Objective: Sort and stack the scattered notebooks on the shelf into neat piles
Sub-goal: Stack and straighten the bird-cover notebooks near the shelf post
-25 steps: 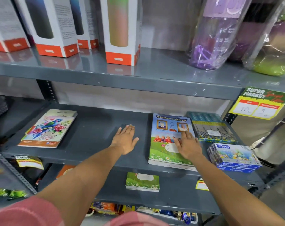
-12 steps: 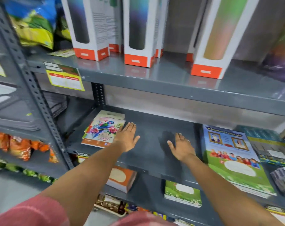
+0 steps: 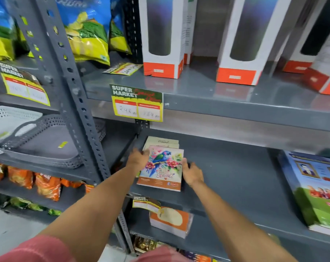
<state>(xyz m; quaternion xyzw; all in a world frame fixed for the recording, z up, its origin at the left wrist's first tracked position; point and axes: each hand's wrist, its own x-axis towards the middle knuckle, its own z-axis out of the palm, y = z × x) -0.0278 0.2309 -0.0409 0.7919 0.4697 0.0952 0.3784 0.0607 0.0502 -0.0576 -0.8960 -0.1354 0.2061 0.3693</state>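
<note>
A small stack of notebooks with a parrot-and-flowers cover (image 3: 163, 167) lies at the left end of the grey middle shelf (image 3: 236, 176). Beige notebooks (image 3: 161, 142) stick out from under it at the back. My left hand (image 3: 137, 158) grips the stack's left edge, and my right hand (image 3: 191, 173) presses against its right edge. A larger stack of blue-and-green notebooks (image 3: 315, 193) lies at the right end of the same shelf.
Boxed bottles (image 3: 161, 36) stand on the shelf above, behind a yellow price tag (image 3: 136, 104). A perforated upright post (image 3: 79, 103) stands left of the stack. Grey baskets (image 3: 39, 140) and snack bags (image 3: 88, 29) fill the left bay. An orange notebook pack (image 3: 170, 221) lies below.
My view swung left. Both hands moved off the bare shelf to the parrot notebook stack, and now one hand holds each side of it.
</note>
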